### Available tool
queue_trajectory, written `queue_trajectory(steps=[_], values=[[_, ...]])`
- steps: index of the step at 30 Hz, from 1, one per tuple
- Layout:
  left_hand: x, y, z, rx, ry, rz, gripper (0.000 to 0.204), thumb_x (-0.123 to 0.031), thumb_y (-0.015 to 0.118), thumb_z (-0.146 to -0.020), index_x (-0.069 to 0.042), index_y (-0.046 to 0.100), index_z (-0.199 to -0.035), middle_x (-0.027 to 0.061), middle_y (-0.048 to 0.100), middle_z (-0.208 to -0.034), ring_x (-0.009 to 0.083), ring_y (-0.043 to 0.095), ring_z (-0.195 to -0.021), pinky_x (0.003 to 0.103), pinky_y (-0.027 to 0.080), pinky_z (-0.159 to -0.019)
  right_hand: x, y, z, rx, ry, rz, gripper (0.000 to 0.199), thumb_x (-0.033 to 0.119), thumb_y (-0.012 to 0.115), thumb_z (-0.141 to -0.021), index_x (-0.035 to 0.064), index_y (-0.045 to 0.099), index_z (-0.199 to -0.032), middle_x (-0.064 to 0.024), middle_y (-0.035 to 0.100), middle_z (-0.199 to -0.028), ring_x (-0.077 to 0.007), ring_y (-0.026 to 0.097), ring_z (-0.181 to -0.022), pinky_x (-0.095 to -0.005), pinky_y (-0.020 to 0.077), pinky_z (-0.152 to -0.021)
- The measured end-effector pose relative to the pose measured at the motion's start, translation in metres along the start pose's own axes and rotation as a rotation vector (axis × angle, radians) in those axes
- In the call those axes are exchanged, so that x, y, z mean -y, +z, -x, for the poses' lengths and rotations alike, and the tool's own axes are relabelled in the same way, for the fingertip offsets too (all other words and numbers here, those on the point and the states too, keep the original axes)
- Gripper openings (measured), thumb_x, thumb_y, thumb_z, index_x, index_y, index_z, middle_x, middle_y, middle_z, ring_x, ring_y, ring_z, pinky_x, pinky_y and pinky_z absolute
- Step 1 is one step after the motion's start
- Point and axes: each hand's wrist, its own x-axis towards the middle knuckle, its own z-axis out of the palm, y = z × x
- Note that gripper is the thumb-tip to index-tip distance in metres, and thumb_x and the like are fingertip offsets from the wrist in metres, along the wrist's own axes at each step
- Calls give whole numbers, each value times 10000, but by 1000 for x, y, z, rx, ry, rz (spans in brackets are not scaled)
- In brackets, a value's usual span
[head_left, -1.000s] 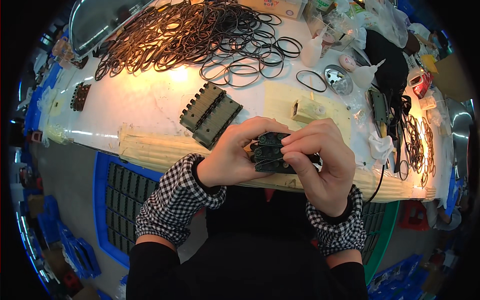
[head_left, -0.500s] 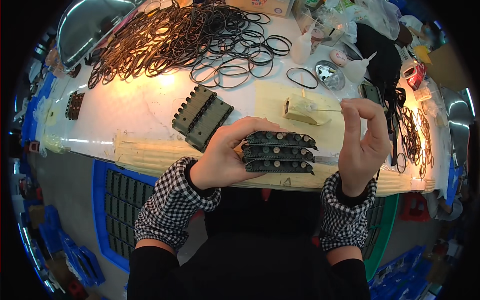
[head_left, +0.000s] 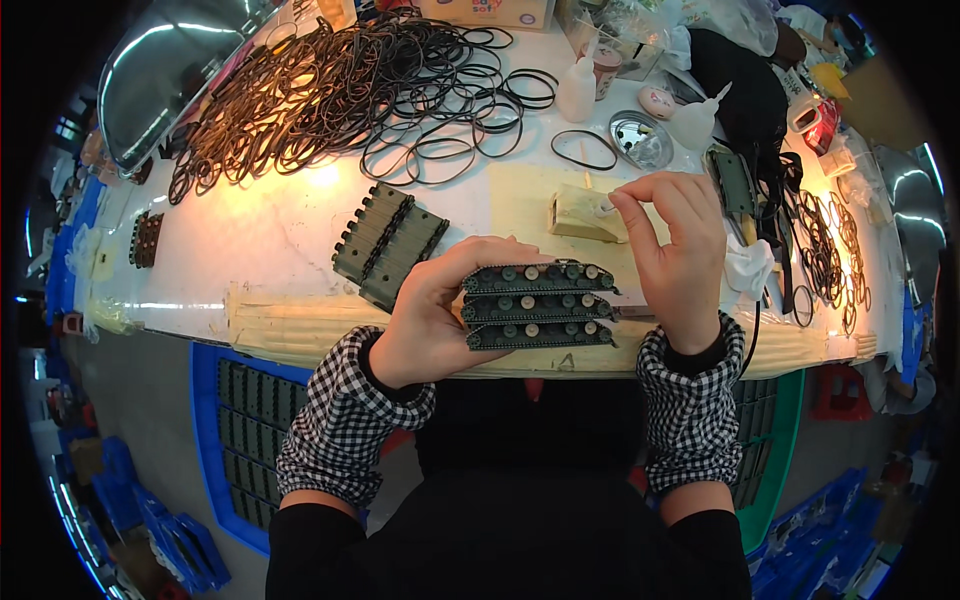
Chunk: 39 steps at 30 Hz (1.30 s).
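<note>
In the head view, my left grip (head_left: 425,318) is clamped on three dark green track pieces (head_left: 545,306), wheels facing me, by the bench's (head_left: 285,316) front edge. My right grip (head_left: 685,245) has its fingertips close together by the tan block (head_left: 572,218); I can't tell if they pinch anything. Best hold the pieces steady and touch softly.

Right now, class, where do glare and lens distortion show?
Head view: warm glare on the table near the bands; head view: white streaks on the shiny curved object; head view: the table's front edge bows, black fills the corners.
</note>
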Motion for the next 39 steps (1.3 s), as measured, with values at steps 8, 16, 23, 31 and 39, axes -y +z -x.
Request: queue_trajectory(steps=[8, 16, 23, 31, 39], values=[[3, -3, 1, 16, 70, -99, 524, -105, 791, -703, 29, 599, -1172, 142, 660, -1188, 289, 576, -1190, 487, 345, -1122, 12, -25, -5, 31, -15, -199, 477, 141, 772, -747, 19, 632, -1186, -134, 605, -1024, -325, 558, -951, -386, 458, -827], [-3, 6, 4, -105, 57, -80, 569, -98, 843, -711, -20, 545, -1190, 123, 628, -1206, 233, 604, -1159, 484, 294, -1143, 62, -43, -8, 519, -193, -81, 848, 57, 766, -623, 17, 445, -1407, -129, 569, -1088, -340, 548, -1011, -450, 450, -954], [-45, 9, 17, -156, 192, -131, 583, -141, 812, -734, -54, 502, -1220, 85, 604, -1158, 278, 617, -1099, 575, 255, -1136, 71, -45, 7, 356, -147, -294, 912, 56, 828, -629, -29, 383, -1421, -126, 623, -948, -269, 614, -894, -379, 495, -820], [-23, 46, 22, -356, 115, 452, 831, -29, 751, -740, -2, 290, -1431, 98, 434, -1331, 208, 431, -1292, 377, 328, -1092, 102, -14, 33, 140, 403, -880, 980, 30, 778, -695, -4, 213, -1495, -140, 545, -1191, -239, 583, -1076, -356, 487, -932], [-18, 52, 20, -438, 100, 475, 682, -75, 713, -813, -3, 351, -1387, 89, 464, -1322, 188, 444, -1291, 373, 304, -1117, 96, 2, 46, 156, 458, -1054, 949, 27, 733, -766, 13, 145, -1511, -145, 470, -1329, -237, 548, -1145, -312, 488, -930]])
